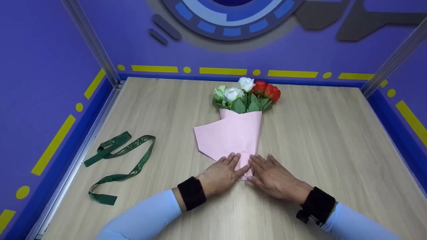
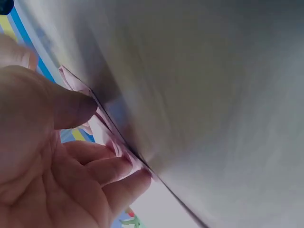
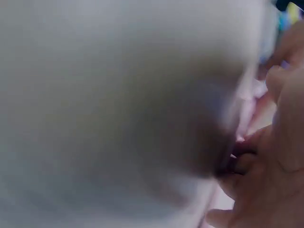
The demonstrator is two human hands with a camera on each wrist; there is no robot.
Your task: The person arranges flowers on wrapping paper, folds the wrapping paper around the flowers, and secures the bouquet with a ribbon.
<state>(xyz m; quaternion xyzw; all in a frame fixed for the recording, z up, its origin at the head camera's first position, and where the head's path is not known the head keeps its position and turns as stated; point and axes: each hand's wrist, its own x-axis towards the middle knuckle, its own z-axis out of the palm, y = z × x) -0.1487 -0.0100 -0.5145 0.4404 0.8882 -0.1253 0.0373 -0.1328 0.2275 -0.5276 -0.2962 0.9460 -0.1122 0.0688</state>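
Observation:
A bouquet lies on the table, wrapped in pink paper (image 1: 227, 136). White roses (image 1: 233, 94) and red roses (image 1: 267, 90) with green leaves stick out of its top. My left hand (image 1: 222, 176) presses on the narrow lower end of the wrap, its fingers stretched over the paper. From the other side my right hand (image 1: 275, 176) rests fingertips on the right edge of that end. In the left wrist view the thumb (image 2: 76, 109) and fingertips touch the paper's edge along the tabletop. The right wrist view is blurred, with the fingers (image 3: 237, 164) against the paper. The stems are hidden inside.
A dark green ribbon (image 1: 138, 168) with a gold pattern lies in loose bends on the left of the wooden table (image 1: 317, 140). Blue-purple panels (image 1: 110, 40) with yellow markings enclose the table at the back and both sides.

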